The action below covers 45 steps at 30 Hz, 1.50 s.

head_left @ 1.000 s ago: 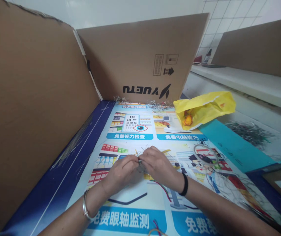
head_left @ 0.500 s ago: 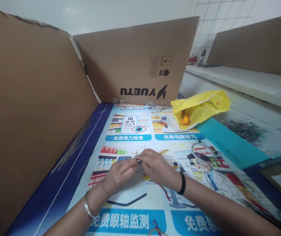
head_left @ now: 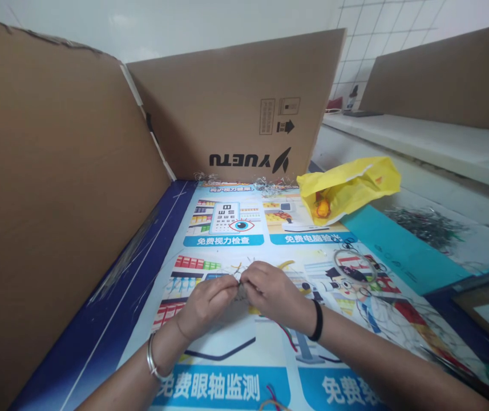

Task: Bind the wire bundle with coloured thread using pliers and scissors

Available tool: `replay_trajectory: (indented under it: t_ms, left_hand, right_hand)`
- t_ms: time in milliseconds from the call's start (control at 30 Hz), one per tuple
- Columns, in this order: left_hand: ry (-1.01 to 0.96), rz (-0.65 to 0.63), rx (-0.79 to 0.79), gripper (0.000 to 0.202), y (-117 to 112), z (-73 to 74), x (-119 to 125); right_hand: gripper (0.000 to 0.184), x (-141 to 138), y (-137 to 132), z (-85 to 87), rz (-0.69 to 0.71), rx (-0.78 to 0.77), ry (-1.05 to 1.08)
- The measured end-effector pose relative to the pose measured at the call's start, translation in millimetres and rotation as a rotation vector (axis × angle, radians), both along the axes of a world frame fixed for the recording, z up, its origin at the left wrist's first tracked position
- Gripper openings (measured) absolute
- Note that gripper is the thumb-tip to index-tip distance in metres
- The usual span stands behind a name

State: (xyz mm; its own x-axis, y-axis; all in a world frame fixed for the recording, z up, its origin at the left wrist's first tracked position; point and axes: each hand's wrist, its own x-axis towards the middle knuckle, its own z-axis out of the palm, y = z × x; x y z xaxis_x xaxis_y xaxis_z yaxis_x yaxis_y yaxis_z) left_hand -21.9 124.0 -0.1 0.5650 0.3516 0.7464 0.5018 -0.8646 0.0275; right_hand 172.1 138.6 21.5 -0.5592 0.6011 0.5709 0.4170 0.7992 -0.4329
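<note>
My left hand (head_left: pixel 210 302), with a silver bangle at the wrist, is closed in a pinch above the printed poster sheet (head_left: pixel 222 377). Opposite it, my right hand (head_left: pixel 272 294), wearing a black band, is also closed, and the fingertips of the two hands almost meet. A small, thin dark piece (head_left: pixel 239 283) shows between them; it is too small to name. Thin red and green strands (head_left: pixel 287 337) lie on the sheet beneath my right hand. More coloured strands (head_left: pixel 274 402) rest at the bottom edge.
Cardboard panels (head_left: pixel 235 114) stand at the back and left. An open yellow bag (head_left: pixel 355 185) with an orange-yellow item lies at back right, near a teal board (head_left: pixel 402 251) and a heap of thin wire pieces (head_left: pixel 426 228). A round coil (head_left: pixel 372 268) sits to the right.
The fingers of both hands have shifted slightly around the small dark piece, and my right hand's knuckles sit a little lower. Everything else stays in place.
</note>
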Motion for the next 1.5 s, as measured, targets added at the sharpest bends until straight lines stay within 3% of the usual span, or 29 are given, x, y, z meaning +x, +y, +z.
replay_trajectory:
  t_ms: [167,433,700,1067,1500]
  left_hand:
    - [-0.042,0.025,-0.149,0.017,-0.1,-2.4,-1.3]
    - [-0.079,0.024,-0.188,0.016,3.1,-10.6,-3.2]
    - [-0.079,0.023,-0.193,0.018,0.8,-3.0,1.7]
    - [-0.14,0.028,-0.147,0.015,1.1,-1.0,7.6]
    - [-0.168,0.1,-0.216,0.014,2.5,-6.7,7.5]
  right_hand:
    - [0.017,-0.7,-1.9,3.8,0.002,-0.031,0.037]
    - [0.016,-0.1,-1.7,4.5,-0.01,-0.059,0.037]
    - [0.017,-0.3,-4.4,-0.5,-0.117,0.035,-0.048]
    - [0.016,-5.1,-2.4,-5.3,-0.119,-0.029,-0.012]
    - [0.015,-5.1,-0.7,-9.0,-0.095,-0.155,0.088]
